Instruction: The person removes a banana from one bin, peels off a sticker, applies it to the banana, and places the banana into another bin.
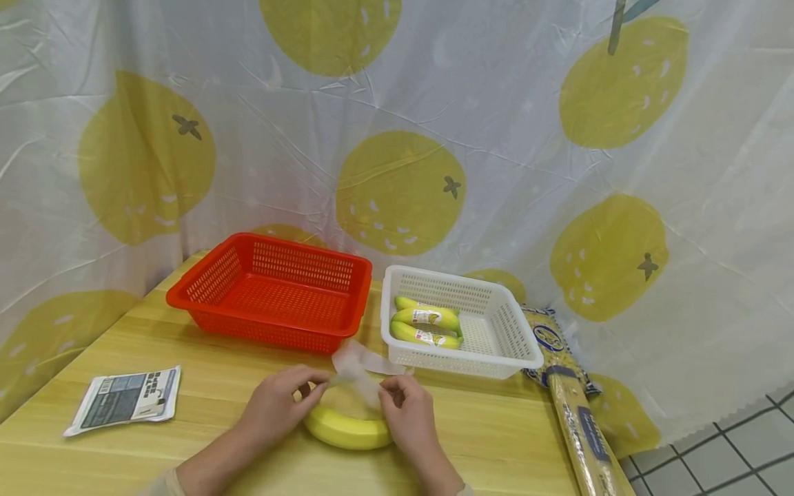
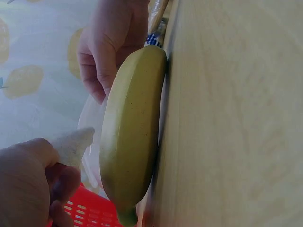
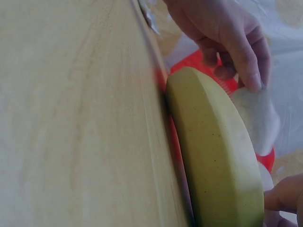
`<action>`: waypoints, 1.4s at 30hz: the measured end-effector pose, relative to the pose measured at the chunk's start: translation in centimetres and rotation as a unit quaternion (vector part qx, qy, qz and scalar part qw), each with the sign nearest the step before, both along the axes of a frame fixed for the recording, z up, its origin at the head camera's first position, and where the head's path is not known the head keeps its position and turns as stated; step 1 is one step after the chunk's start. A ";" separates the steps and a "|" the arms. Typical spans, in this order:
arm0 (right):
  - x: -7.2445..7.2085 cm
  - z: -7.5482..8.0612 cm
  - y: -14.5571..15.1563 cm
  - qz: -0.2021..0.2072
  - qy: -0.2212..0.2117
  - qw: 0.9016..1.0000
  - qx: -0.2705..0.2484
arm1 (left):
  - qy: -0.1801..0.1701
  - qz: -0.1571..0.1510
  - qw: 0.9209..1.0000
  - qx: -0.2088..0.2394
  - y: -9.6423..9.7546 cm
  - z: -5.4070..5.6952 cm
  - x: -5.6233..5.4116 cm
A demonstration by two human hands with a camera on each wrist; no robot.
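A single yellow banana (image 1: 349, 430) lies on the wooden table in front of both hands, its green tip (image 2: 128, 216) visible in the left wrist view. Behind it, a thin, translucent white sheet (image 1: 366, 363) stands crumpled between the hands. My left hand (image 1: 287, 398) pinches one side of this sheet between thumb and fingers; the right wrist view shows the pinch clearly at the sheet's edge (image 3: 258, 118). My right hand (image 1: 411, 413) pinches the sheet's other side, close to the banana's right end.
A red plastic basket (image 1: 273, 337) stands at the back left. To its right, a white basket (image 1: 465, 357) holds three labelled bananas (image 1: 428, 318). A printed white packet (image 1: 127, 399) lies at left. Bagged pasta (image 1: 548, 339) and a long noodle pack (image 1: 583, 430) line the right edge.
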State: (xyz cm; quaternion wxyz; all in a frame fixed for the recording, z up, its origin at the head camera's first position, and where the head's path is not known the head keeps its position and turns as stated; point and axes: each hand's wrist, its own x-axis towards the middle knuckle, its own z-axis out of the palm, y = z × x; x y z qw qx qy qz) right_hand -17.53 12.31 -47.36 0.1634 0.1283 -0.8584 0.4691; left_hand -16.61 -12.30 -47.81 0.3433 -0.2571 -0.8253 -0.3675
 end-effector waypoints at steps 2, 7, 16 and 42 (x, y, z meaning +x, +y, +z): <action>-0.1 -0.1 0.1 0.004 -0.008 1.000 0.003 | 0.003 -0.049 0.999 0.015 0.1 0.0 -0.1; -0.3 -0.3 0.0 0.029 -0.017 0.999 -0.011 | 0.034 -0.148 0.987 0.049 0.2 -0.1 -0.4; 0.1 0.1 -0.1 0.077 0.018 0.993 -0.090 | 0.121 -0.219 0.967 0.043 0.3 -0.2 -0.9; 1.2 0.9 0.6 0.254 0.047 0.966 0.006 | -0.044 -0.199 0.979 -0.019 0.2 -0.4 0.3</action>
